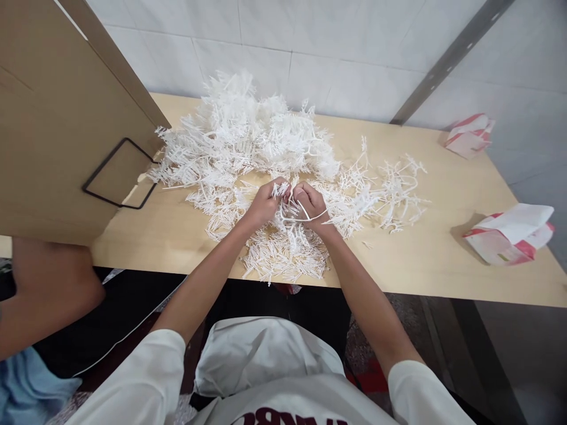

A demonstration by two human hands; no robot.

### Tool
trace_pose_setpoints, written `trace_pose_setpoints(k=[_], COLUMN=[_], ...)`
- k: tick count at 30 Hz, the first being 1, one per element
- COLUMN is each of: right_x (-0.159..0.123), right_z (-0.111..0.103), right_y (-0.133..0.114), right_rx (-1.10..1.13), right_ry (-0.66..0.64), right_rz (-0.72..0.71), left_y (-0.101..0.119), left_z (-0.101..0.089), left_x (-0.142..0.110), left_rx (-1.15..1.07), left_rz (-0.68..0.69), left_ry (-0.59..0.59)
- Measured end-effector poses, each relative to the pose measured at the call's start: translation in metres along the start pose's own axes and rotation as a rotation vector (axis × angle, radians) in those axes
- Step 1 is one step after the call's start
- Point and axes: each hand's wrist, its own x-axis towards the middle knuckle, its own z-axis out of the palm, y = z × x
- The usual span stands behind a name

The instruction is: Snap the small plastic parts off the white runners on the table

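My left hand (267,202) is closed, with a bunch of thin white plastic pieces poking out at its fingers. Close beside it, my right hand (310,205) is closed on a branching white plastic sprue (303,219), whose curved runner loops below the fingers. The fingertips of both hands nearly meet. Behind them rises a large heap of white plastic sprues (248,136). Below my hands, small loose white sticks (286,257) lie in a mound at the table's front edge. Barer, branching runners (398,195) are scattered to the right.
A cardboard panel (66,130) with a black wire stand (119,174) borders the left. Another person's arm (48,289) is beyond it. Two red-and-white paper packets (509,233) sit at the right of the wooden table (420,265). A tiled wall (345,53) runs behind.
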Motion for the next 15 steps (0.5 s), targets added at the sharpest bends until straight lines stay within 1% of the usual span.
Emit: trace_pose_setpoints(k=[2, 3, 6, 7, 8, 9, 11, 13, 15], right_x=[0.001, 0.001, 0.005, 0.006, 0.007, 0.008, 0.008, 0.008, 0.008], right_z=[0.001, 0.000, -0.006, -0.008, -0.010, -0.011, -0.011, -0.008, -0.006], right_y=[0.003, 0.004, 0.006, 0.005, 0.004, 0.003, 0.001, 0.000, 0.000], right_rx=[0.001, -0.026, -0.152, -0.207, -0.253, -0.282, -0.292, -0.291, -0.301], right_ry=[0.077, 0.136, 0.340, 0.389, 0.397, 0.368, 0.241, 0.123, 0.068], right_rz=[0.020, 0.015, -0.059, -0.095, -0.131, -0.158, -0.170, -0.134, -0.122], left_y=[-0.003, -0.004, -0.004, -0.003, -0.001, 0.001, 0.003, 0.004, 0.002], left_z=[0.001, 0.002, 0.002, 0.002, 0.002, 0.002, 0.001, 0.000, -0.002], left_x=[0.001, 0.001, 0.000, -0.001, -0.001, -0.002, -0.002, -0.003, -0.003], left_rx=[-0.079, -0.117, -0.162, -0.145, -0.117, -0.083, 0.003, 0.133, 0.289], left_rz=[-0.071, -0.104, -0.149, -0.152, -0.153, -0.152, -0.131, -0.069, 0.016], left_ry=[0.053, 0.058, 0.015, 0.006, 0.007, 0.010, 0.001, -0.029, -0.076])
